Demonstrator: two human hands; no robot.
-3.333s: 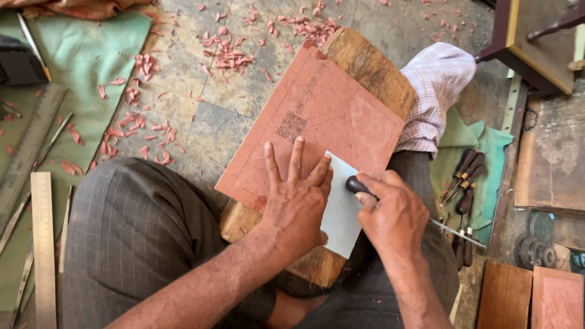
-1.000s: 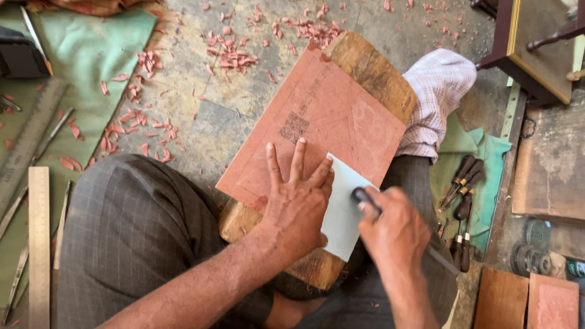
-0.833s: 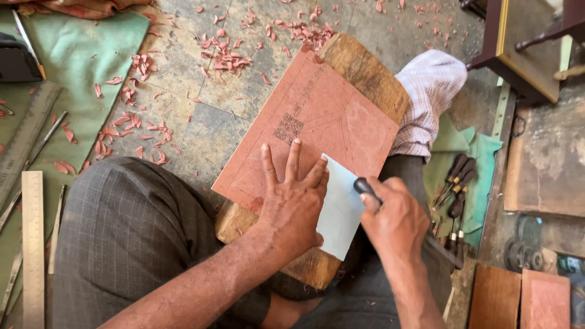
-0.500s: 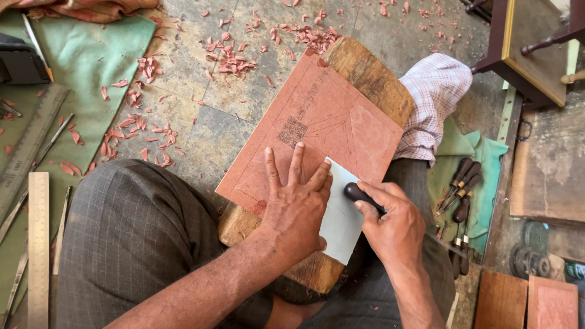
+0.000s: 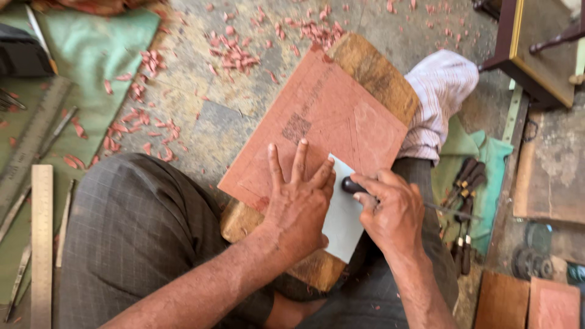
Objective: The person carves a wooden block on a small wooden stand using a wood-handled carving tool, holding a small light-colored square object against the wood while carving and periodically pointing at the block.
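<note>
Marking step: left hand (image 5: 298, 204) flat, open on pale template (image 5: 343, 220); right hand (image 5: 392, 210) grips dark-handled tool (image 5: 352, 185) at frame centre, over reddish board (image 5: 329, 122). Next needs steady tracing.

- reddish shavings (image 5: 234, 55) scattered over the stone floor (image 5: 201, 116), top centre and upper left of frame
- green cloth (image 5: 91, 67) upper left, black box (image 5: 21, 55) at its left edge
- wooden ruler (image 5: 41, 244) lower left, metal ruler (image 5: 30, 143) angled above it
- second green cloth (image 5: 481, 158) right of centre, dark-handled chisels (image 5: 466, 183) lying on it
- dark wooden furniture piece with yellow edge (image 5: 536, 49) top right
- two reddish slabs (image 5: 530, 301) bottom right corner
</note>
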